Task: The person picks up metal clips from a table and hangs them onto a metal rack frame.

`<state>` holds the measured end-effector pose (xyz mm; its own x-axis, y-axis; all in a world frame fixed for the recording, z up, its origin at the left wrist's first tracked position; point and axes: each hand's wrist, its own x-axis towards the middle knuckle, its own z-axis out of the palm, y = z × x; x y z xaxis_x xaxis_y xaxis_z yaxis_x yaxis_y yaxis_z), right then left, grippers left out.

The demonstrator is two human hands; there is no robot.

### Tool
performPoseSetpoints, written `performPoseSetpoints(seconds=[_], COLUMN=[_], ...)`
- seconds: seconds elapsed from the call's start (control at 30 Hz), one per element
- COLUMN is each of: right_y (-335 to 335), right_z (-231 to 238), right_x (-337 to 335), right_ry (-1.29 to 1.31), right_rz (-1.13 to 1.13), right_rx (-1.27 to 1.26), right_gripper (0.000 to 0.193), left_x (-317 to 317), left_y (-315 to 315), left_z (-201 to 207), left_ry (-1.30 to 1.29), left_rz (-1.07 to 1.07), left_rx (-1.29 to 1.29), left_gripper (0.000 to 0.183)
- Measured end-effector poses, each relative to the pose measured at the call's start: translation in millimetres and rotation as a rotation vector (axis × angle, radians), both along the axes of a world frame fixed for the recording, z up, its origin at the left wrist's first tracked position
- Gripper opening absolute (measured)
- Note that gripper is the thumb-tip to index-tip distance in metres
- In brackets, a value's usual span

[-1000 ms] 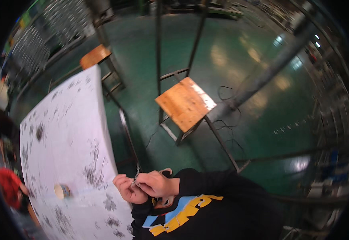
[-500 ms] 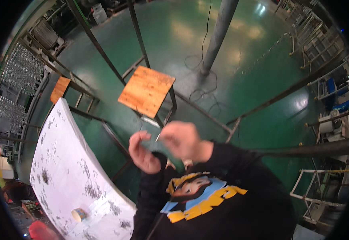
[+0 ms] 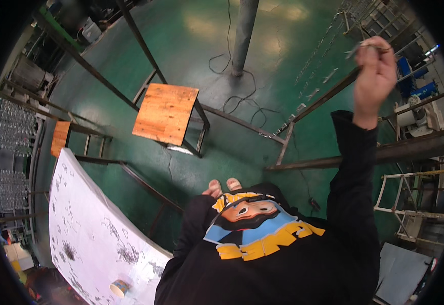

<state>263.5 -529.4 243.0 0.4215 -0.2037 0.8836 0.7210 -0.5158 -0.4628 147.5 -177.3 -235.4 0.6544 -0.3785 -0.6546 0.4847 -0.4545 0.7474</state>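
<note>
My right hand (image 3: pixel 374 81) is raised at the upper right, its fingers pinched together at a slim greyish metal piece (image 3: pixel 353 52), blurred and too small to name. Close by, a thin chain (image 3: pixel 328 76) with small metal pieces along it hangs down in front of the green floor. My left hand (image 3: pixel 211 192) is low in front of my body beside my feet; little of it shows past the black sleeve, and its fingers are unclear. To my left lies a white board (image 3: pixel 87 203) strewn with small dark pieces (image 3: pixel 127 253). A paper cup (image 3: pixel 119 288) rests on its side there.
A wooden-topped stool (image 3: pixel 166 114) stands ahead, with another (image 3: pixel 60 138) farther left. Dark metal bars (image 3: pixel 323 96) cross at the right and left. A grey post (image 3: pixel 244 38) rises from the floor, with a black cable (image 3: pixel 252 91) around its base.
My hands were together in front of my chest. My right hand has swung up and far right to the hanging chain; my left has dropped lower. The view has shifted right.
</note>
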Motion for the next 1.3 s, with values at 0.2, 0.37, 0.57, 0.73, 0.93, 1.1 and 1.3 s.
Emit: performPoseSetpoints(seconds=[0.2,0.37,0.57,0.73,0.93,1.1,1.3], right_y=[-103.1,-147.3,-165.8,-164.8,-217.7,-207.1,-224.8], right_z=[60.2,102.3,134.6,169.5,188.5,193.4,198.7], right_x=[24.5,47.9,80.6,78.2,107.8,119.5,142.1], right_ry=[0.065,0.213,0.423,0.435,0.466,0.570,0.608], right_rz=[0.061,-0.086,0.116,0.082,0.135,0.143,0.282], right_rx=[0.071,0.018,-0.120,-0.123,-0.196,-0.215,-0.141], right_gripper=[0.018,0.021,0.016,0.019,0.035,0.036,0.027], left_x=[3.0,5.1,17.0,23.7,1.1,-28.3,-31.4], left_y=[48.0,41.7,41.3,24.3,46.2,62.4,52.3], left_z=[-106.0,-102.8,-96.0,-96.7,-105.1,-107.2,-110.3], left_ry=[-0.089,0.008,0.084,0.087,0.129,0.200,0.206], left_rz=[-0.295,-0.149,-0.003,0.053,0.168,0.276,0.339], left_rx=[0.316,0.276,0.270,0.205,0.218,0.243,0.221], left_gripper=[0.033,0.032,0.030,0.029,0.028,0.027,0.025])
